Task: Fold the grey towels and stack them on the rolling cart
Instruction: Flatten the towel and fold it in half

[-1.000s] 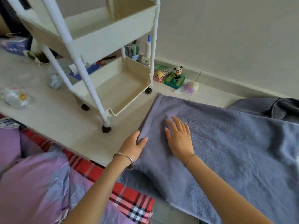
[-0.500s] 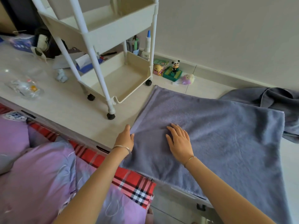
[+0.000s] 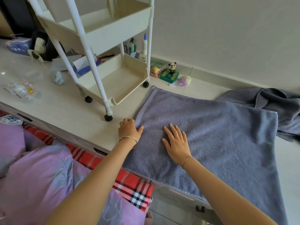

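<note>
Right now a fold is being set up. The grey towel (image 3: 219,135) lies spread on the white surface (image 3: 65,108), its near edge hanging over the front lip. The left hand (image 3: 129,129) pinches the left hem, thumb on top and fingers curled at the edge. The right hand (image 3: 177,143) presses flat on the cloth, fingers (image 3: 173,129) straight and slightly apart.

Next, I judge, the left hem wants lifting and carrying across to the right hem, corners matched. Room that way is fair, though a second towel (image 3: 259,98) lies crumpled, touching the far right corner. To the left the cart (image 3: 116,33) stands close, one wheel (image 3: 108,117) just beside the left hand, so any swing outward is tight.
</note>
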Available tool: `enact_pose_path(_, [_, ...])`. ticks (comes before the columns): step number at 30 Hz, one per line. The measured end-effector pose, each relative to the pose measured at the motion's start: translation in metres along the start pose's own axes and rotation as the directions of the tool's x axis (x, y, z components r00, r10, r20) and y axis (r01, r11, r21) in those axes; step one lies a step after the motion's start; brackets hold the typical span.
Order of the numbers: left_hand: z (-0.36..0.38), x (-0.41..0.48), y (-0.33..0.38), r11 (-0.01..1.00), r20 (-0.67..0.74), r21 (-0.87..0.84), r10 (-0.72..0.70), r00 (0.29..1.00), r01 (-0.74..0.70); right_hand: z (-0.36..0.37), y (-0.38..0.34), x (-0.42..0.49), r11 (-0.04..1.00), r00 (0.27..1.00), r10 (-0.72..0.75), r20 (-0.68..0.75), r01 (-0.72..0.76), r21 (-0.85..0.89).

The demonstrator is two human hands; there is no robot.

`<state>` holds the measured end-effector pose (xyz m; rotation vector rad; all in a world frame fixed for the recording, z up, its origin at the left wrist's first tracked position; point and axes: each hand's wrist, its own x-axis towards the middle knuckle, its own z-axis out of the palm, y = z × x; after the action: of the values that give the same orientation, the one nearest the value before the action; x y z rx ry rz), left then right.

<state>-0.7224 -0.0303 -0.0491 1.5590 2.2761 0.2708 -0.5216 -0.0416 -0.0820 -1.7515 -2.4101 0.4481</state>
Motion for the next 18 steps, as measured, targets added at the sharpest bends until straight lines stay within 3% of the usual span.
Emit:
enact_pose_path(4, [-0.001, 0.023, 0.01, 0.999, -0.102, -0.003, 0.048, 0.994, -0.049, -0.006, 0.002, 0.015, 0.999, 0.996, -0.023, -0.089, 0.026, 0.034])
enact_pose_path(11, [0.0, 0.041, 0.011, 0.991, -0.14, -0.134, 0.005, 0.99, -0.024, 0.0, -0.001, 0.035, 0.996, 0.99, -0.083, -0.115, 0.087, 0.031])
enact_pose_path(14, [-0.002, 0.047, 0.01, 0.983, -0.08, -0.18, -0.053, 0.995, 0.038, 0.002, -0.003, 0.036, 0.994, 0.984, -0.091, -0.15, 0.1, 0.052])
enact_pose_path(16, [-0.001, 0.047, 0.014, 0.993, -0.141, -0.112, -0.061, 0.988, 0.045, 0.003, -0.003, 0.036, 0.995, 0.979, -0.058, -0.195, 0.073, 0.071])
enact_pose_path(18, [0.01, 0.043, 0.021, 0.993, -0.272, 0.076, 0.105, 0.957, -0.087, 0.003, 0.003, 0.034, 0.997, 0.979, -0.016, -0.206, 0.032, 0.074])
